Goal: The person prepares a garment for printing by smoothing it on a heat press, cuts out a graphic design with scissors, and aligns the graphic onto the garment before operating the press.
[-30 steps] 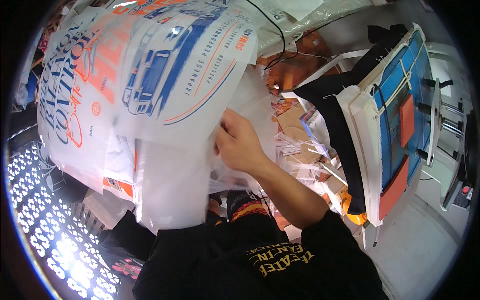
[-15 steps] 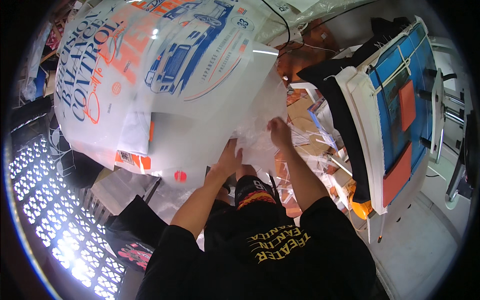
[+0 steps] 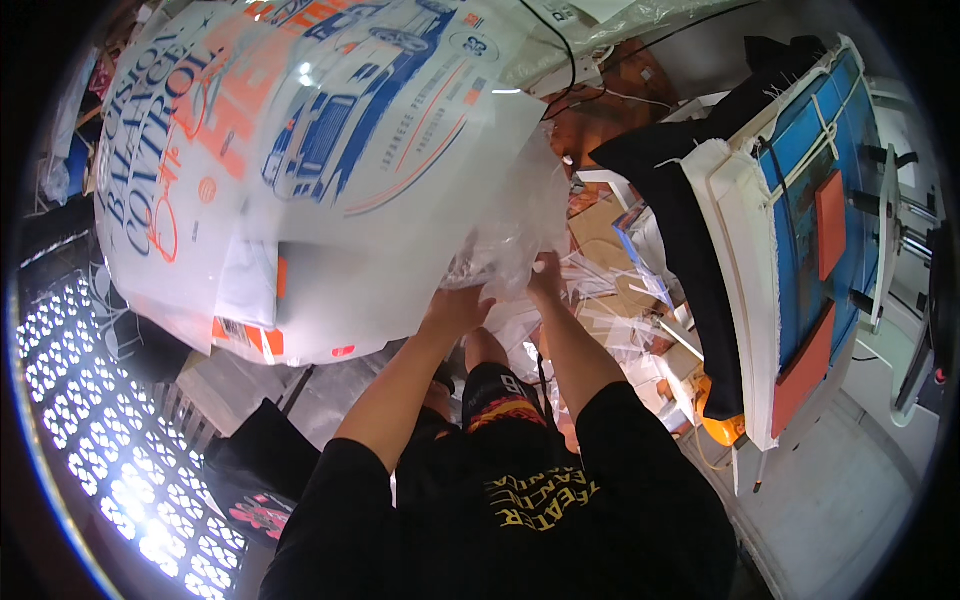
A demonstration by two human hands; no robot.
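Note:
A large translucent sheet (image 3: 380,260) with orange and blue lettering and a car print fills the upper left. Crumpled clear plastic film (image 3: 505,250) hangs at its right edge. My left hand (image 3: 458,308) is closed on the crumpled film, its fingertips partly hidden. Just to the right, my right hand (image 3: 543,282) grips the film, fingers curled. A white cloth or packet (image 3: 245,290) with orange parts shows beneath or through the sheet's lower left.
A machine with a blue board (image 3: 795,100), orange pads (image 3: 830,225) and black cloth (image 3: 670,230) stands on the right. Scrap strips and cardboard (image 3: 610,230) litter the area beyond my hands. A patterned panel (image 3: 80,400) with bright light is at lower left; cables run along the top.
My left hand came into view from under the sheet and moved up to the film. My right hand released the printed sheet's edge, shifted right, then slightly down. The sheet's lower part has shifted.

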